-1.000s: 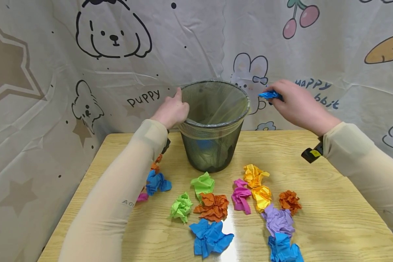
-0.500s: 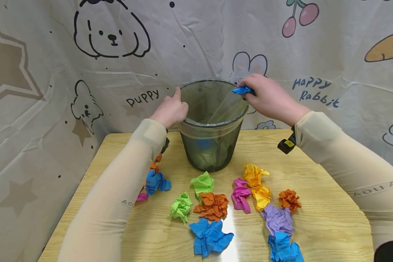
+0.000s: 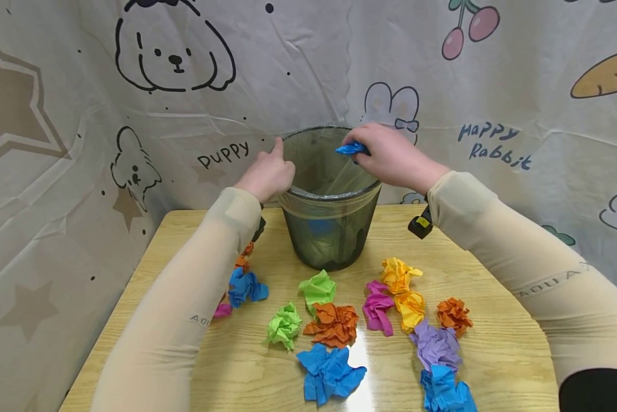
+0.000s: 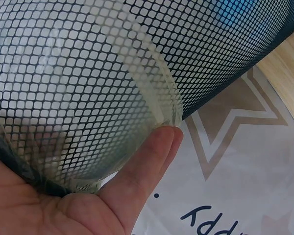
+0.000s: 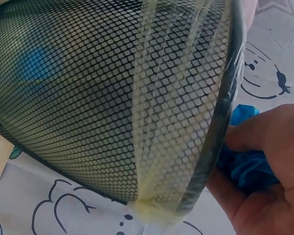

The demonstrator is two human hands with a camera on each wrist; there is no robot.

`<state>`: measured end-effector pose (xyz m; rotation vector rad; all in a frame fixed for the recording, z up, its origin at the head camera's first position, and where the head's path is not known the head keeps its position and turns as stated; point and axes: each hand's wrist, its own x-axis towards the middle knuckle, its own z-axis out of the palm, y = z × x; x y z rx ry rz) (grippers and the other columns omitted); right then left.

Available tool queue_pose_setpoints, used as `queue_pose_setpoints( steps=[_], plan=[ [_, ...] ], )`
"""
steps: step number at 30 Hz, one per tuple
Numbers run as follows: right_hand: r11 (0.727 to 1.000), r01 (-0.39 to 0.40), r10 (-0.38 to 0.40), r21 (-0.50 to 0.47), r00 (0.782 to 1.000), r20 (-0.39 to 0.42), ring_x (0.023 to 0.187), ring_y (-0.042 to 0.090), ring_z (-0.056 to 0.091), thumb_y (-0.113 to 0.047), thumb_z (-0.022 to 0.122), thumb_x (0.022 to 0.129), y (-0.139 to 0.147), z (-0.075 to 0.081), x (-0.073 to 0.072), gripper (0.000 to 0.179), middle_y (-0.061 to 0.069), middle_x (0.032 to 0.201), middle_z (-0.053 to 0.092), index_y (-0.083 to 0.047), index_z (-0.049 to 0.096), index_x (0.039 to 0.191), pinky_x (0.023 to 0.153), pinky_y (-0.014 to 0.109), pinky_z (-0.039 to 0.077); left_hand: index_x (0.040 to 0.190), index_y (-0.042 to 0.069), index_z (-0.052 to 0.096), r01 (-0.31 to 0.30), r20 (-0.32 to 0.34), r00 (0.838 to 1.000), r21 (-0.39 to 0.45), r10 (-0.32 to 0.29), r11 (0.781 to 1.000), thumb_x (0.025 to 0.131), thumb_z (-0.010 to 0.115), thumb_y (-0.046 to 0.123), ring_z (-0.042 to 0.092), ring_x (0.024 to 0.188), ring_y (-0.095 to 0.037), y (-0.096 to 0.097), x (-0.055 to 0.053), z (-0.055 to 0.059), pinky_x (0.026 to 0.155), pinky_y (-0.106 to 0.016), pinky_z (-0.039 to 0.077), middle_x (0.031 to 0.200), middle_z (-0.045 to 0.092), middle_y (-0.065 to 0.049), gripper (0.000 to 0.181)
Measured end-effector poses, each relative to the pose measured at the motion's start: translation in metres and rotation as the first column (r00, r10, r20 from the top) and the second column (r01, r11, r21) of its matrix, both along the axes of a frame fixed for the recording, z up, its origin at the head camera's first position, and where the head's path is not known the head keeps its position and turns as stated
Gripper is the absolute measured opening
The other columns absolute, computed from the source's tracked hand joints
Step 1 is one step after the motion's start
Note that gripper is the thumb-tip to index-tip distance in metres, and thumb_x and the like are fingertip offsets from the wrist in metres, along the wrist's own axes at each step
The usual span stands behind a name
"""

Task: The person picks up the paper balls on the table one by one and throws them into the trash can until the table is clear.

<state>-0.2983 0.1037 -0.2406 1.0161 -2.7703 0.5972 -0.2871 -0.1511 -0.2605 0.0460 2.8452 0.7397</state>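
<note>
A dark mesh wastebasket (image 3: pixel 334 243) lined with a thin, clear yellowish bag stands at the far side of the table. My left hand (image 3: pixel 269 173) grips its left rim, with a digit lying along the outer mesh in the left wrist view; reddish shapes show dimly through the mesh behind it. Over the right part of the basket's mouth, my right hand (image 3: pixel 393 157) pinches a crumpled blue paper (image 3: pixel 353 149). That paper sits between thumb and fingers just past the rim in the right wrist view. Something blue (image 5: pixel 36 63) shows through the mesh low inside the basket.
Crumpled papers lie across the wooden table (image 3: pixel 226 366): green (image 3: pixel 318 288), orange-brown (image 3: pixel 334 325), blue (image 3: pixel 330 373), pink (image 3: pixel 378 309), yellow (image 3: pixel 410 309) and purple (image 3: pixel 437 346). More lie partly behind my left sleeve. A printed curtain (image 3: pixel 298 68) hangs right behind the basket.
My right hand has moved left with the blue paper, from right of the wastebasket to over its mouth. My left hand stays at the rim, and the papers on the table have not moved.
</note>
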Motion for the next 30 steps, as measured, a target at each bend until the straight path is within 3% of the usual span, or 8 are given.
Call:
queue_pose_setpoints(
  steps=[6,13,16,20,26,30],
  plan=[
    [0.999,-0.021,0.020,0.042,1.000,0.014,0.103,0.028,0.054,-0.005,0.056,0.102,-0.009,0.000,-0.006,0.024,0.012,0.116,0.063,-0.003,0.068,0.123,0.093,0.044,0.045,0.162,0.017,-0.019,-0.005,0.003,1.000,0.011,0.005,1.000,0.104,0.021,0.031,0.048,0.114,-0.039,0.001,0.000,0.000,0.101,-0.049,0.039,0.166,0.004,-0.030,0.072],
    [0.992,-0.043,0.036,0.120,0.998,0.059,0.109,0.026,0.054,-0.010,0.056,0.104,-0.017,-0.002,-0.010,0.027,0.011,0.124,0.060,-0.006,0.066,0.129,0.096,0.044,0.045,0.162,0.015,-0.018,-0.002,-0.009,1.000,0.000,0.002,1.000,0.105,0.023,0.030,0.049,0.109,-0.037,0.001,0.000,-0.001,0.096,-0.047,0.041,0.165,0.007,-0.031,0.072],
    [0.989,-0.061,0.052,0.134,0.997,0.064,0.110,0.025,0.055,-0.010,0.056,0.104,-0.021,-0.003,-0.010,0.028,0.010,0.126,0.061,-0.006,0.065,0.131,0.097,0.043,0.045,0.162,0.016,-0.019,-0.005,-0.008,1.000,0.005,0.005,1.000,0.105,0.023,0.029,0.052,0.097,-0.037,0.002,0.000,-0.001,0.091,-0.048,0.043,0.165,0.008,-0.031,0.072],
    [0.985,-0.083,0.072,0.151,0.995,0.075,0.109,0.024,0.055,-0.011,0.056,0.104,-0.026,-0.003,-0.010,0.031,0.009,0.127,0.062,-0.007,0.064,0.134,0.097,0.042,0.045,0.162,0.016,-0.019,-0.008,-0.009,1.000,0.002,0.008,1.000,0.104,0.023,0.029,0.050,0.114,-0.038,0.001,0.001,-0.002,0.099,-0.048,0.040,0.165,0.008,-0.030,0.072],
    [0.978,-0.098,0.076,0.183,0.990,0.121,0.109,0.023,0.055,-0.018,0.060,0.103,-0.030,-0.003,-0.012,0.049,0.010,0.138,0.059,-0.008,0.051,0.150,0.098,0.042,0.044,0.162,0.015,-0.018,-0.010,-0.011,1.000,-0.010,0.009,1.000,0.104,0.023,0.029,0.033,0.142,-0.039,0.001,0.000,-0.002,0.109,-0.049,0.034,0.165,0.008,-0.030,0.072],
    [0.971,-0.082,0.052,0.223,0.989,0.141,0.128,0.026,0.052,-0.031,0.061,0.103,-0.030,-0.003,-0.012,0.065,0.011,0.153,0.048,-0.012,0.037,0.160,0.108,0.045,0.040,0.161,0.016,-0.019,-0.011,-0.007,1.000,-0.012,0.011,1.000,0.105,0.024,0.030,0.032,0.144,-0.040,0.001,0.000,-0.001,0.111,-0.050,0.033,0.166,0.008,-0.030,0.072]
  ],
)
